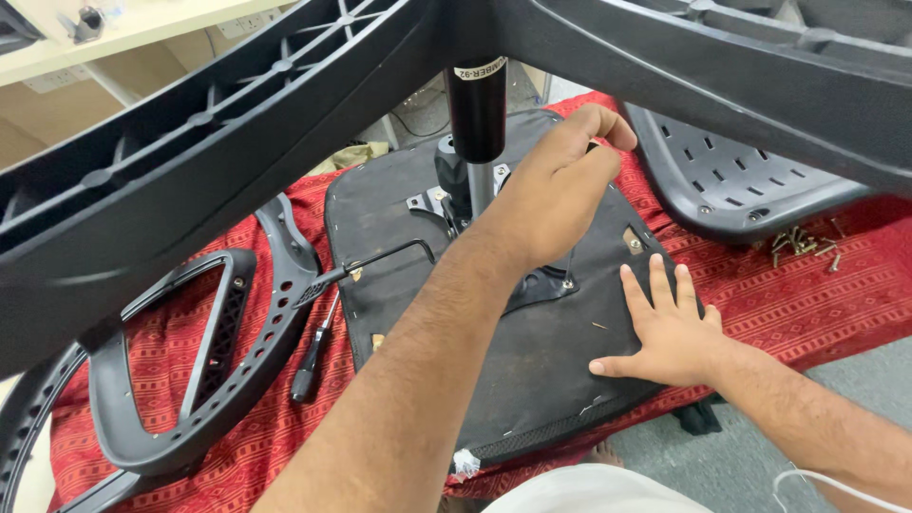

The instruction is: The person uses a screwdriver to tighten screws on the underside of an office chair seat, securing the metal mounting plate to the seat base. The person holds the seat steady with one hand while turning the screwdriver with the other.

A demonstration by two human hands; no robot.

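An upturned black chair seat (pixel 532 380) lies on a red patterned cloth (pixel 807 304). A black gas column (pixel 475 104) rises from the metal mechanism plate (pixel 541 285) at its middle. My left hand (pixel 556 185) reaches over the plate, with the fingers curled around a dark part at the mechanism's far edge. What exactly it grips is hidden by the fingers. My right hand (pixel 665 328) rests flat on the seat's underside near its right edge, fingers spread and nothing in it.
The chair's black star base legs (pixel 190 161) loom across the top, close to the camera. Two black armrests (pixel 218 361) lie at the left, with a screwdriver (pixel 309 366) and a bent rod (pixel 380 261) beside the seat. A perforated shell (pixel 731 180) and loose screws (pixel 803 242) sit at the right.
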